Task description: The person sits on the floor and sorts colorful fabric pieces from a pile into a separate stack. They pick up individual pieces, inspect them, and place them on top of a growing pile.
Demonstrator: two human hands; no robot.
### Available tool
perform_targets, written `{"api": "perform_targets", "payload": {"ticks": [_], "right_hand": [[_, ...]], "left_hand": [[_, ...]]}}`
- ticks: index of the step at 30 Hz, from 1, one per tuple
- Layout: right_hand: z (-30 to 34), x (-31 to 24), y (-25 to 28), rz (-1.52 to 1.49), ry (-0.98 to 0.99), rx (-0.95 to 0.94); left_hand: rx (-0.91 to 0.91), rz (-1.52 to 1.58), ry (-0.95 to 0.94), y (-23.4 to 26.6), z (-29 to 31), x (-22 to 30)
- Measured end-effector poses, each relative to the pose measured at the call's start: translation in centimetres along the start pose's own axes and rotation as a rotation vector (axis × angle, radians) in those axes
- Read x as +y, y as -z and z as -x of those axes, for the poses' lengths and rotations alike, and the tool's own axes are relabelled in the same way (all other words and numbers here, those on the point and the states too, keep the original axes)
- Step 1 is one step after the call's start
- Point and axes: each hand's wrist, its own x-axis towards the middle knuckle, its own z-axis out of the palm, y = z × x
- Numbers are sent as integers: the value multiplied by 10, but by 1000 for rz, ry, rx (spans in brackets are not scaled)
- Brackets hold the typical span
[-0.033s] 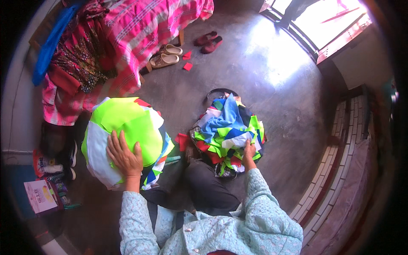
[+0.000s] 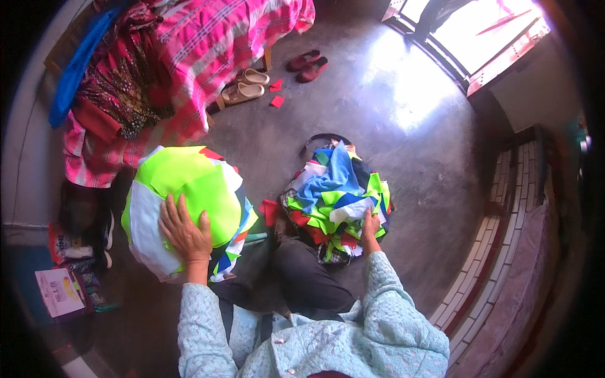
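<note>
My left hand [image 2: 187, 234] lies flat, fingers spread, across a tall rounded stack of fabric pieces. Lime-green cloth [image 2: 184, 170] and a white piece [image 2: 145, 217] cover its top; red, blue and white edges stick out at its right side. On my right is a loose heap of fabric scraps in lime, red, navy and white, with a crumpled light-blue cloth [image 2: 333, 179] on top. At the heap's near right, my right hand [image 2: 370, 228] pinches the end of a white scrap [image 2: 351, 210], thumb uppermost. Its other fingers are mostly hidden. A checked bag [image 2: 338, 255] shows beneath the heap.
Between stack and heap lies a red scrap [image 2: 270, 211]; farther off, two red squares [image 2: 276, 101] rest near sandals [image 2: 242, 93] and dark red shoes [image 2: 309, 69]. A pink-plaid-covered bed [image 2: 208, 44] stands far left. A printed box [image 2: 60, 292] sits lower left; a bright doorway [image 2: 469, 31] opens far right.
</note>
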Motion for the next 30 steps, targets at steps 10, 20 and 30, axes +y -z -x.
{"api": "perform_targets", "payload": {"ticks": [10,20,30], "right_hand": [[3,-99,106,-325,283,167],[10,-128,153,-1479,-81,-293],[60,-248,205,-1202,521,-189]], "left_hand": [[38,74,36,-2,3,0],[79,203,53,1,7,-11],[161,842,62,-4,12,-52]]}}
